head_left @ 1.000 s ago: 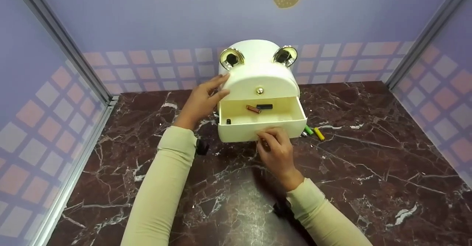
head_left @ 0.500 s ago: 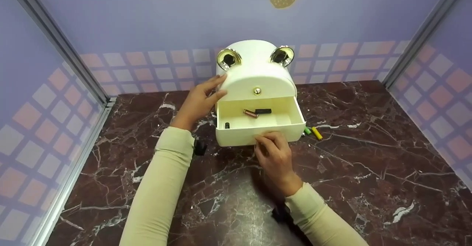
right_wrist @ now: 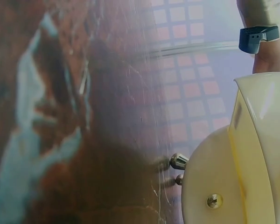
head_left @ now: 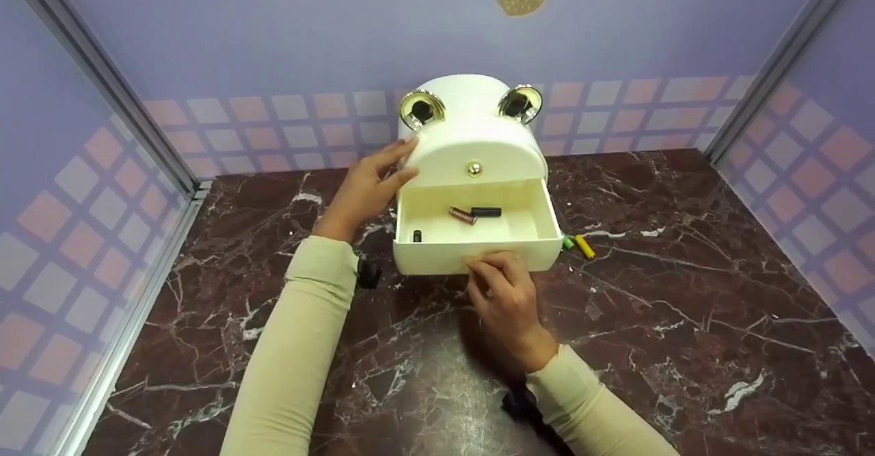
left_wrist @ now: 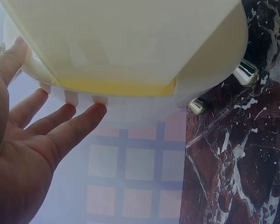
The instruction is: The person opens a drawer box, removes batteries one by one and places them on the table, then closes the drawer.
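Observation:
A white cabinet [head_left: 472,117] with two gold-rimmed frog eyes stands by the back wall in the head view. Its lower drawer [head_left: 444,256] is pulled out. My right hand [head_left: 507,299], fingers curled, pinches at the middle of the drawer front, where the fingers hide the knob. Straight fingers of my left hand [head_left: 366,186] rest against the cabinet's left side, also seen in the left wrist view. Inside the drawer lie a brown battery [head_left: 463,215] and a black battery [head_left: 486,212]. A small black piece [head_left: 417,236] sits at its front left. The right wrist view does not show my right hand.
On the dark marble table [head_left: 656,319], a yellow battery [head_left: 585,247] and a green battery [head_left: 568,242] lie right of the drawer. A gold knob [head_left: 474,169] marks the closed upper drawer. Patterned walls [head_left: 273,46] border the table at the back and both sides.
The drawer has slid a little farther out towards me, with my right hand moving along at its front. The batteries inside shifted forward with it. My left hand stays on the cabinet.

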Demonstrator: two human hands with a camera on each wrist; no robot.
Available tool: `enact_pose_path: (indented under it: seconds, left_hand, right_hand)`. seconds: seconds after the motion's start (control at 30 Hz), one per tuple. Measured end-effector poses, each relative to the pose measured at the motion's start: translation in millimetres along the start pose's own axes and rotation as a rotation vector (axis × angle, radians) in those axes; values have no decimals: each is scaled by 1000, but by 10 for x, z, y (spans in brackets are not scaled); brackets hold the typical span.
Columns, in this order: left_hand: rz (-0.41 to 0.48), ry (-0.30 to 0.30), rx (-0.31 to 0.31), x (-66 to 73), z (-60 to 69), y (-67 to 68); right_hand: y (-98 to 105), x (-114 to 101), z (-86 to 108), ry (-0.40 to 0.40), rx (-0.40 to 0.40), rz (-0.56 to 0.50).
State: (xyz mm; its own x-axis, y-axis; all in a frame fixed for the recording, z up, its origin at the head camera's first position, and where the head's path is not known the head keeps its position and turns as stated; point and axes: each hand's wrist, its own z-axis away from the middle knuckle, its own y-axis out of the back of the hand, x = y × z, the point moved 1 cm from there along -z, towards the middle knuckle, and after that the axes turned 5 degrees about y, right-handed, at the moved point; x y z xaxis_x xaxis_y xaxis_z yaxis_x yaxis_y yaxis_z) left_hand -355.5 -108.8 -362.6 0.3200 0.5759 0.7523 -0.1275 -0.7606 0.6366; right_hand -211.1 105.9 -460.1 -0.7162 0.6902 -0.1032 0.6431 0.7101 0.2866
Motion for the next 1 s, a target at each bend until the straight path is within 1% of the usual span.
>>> enact_pose_path:
  seconds: [0.17, 0.3, 0.4, 0.5, 0.63, 0.73, 0.87, 1.0]
  left_hand:
    - [18, -4, 0, -8, 4, -6]
    - [20, 1, -1, -5, 10, -5]
    - [16, -1, 1, -4, 10, -4]
    - [16, 2, -1, -3, 10, -3]
    - [20, 9, -6, 1, 16, 1]
    - [19, 12, -11, 5, 22, 3]
    - [20, 20, -12, 4, 28, 2]
    - [14, 14, -10, -3, 26, 8]
  right_hand:
    - [13, 1, 17, -13, -10, -14]
    - [40, 2, 6, -17, -45, -10]
    - [77, 3, -24, -4, -75, -1]
    - [126, 3, -78, 6, -79, -13]
    - [203, 15, -185, 17, -64, -11]
    - [258, 32, -287, 5, -52, -31]
    - [321, 75, -446, -24, -66, -85]
    - [354, 148, -617, -45, -80, -74]
